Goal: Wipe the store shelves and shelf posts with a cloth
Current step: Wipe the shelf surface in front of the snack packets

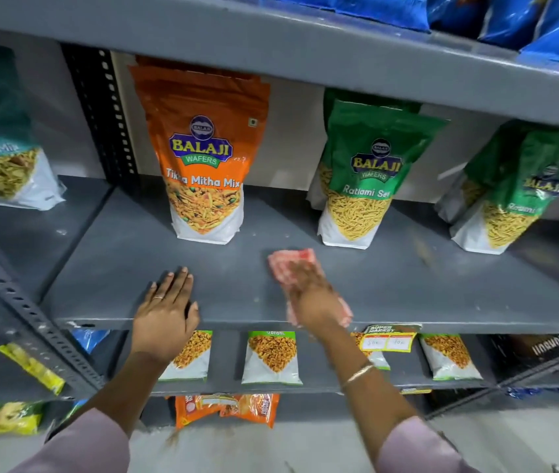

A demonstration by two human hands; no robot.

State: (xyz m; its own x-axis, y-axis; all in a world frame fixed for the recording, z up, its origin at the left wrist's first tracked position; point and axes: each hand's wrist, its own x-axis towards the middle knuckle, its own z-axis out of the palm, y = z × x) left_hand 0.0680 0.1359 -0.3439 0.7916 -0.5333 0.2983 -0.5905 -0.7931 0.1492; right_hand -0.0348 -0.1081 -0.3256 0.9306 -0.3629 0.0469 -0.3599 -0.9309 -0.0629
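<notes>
A grey metal shelf (425,288) runs across the middle of the view. My right hand (312,295) presses a pink and white cloth (288,261) flat on the shelf near its front edge; the hand is blurred. My left hand (167,308) rests flat on the shelf's front edge to the left, fingers spread, holding nothing. A perforated grey shelf post (29,315) slants down at the lower left. A dark slotted post (107,114) stands at the back left.
An orange snack bag (203,158) stands behind my left hand, two green bags (363,175) (510,196) stand to the right. Another bag (1,165) sits far left. Blue packets (510,15) fill the shelf above; small packets (271,356) and a price tag (387,339) lie below.
</notes>
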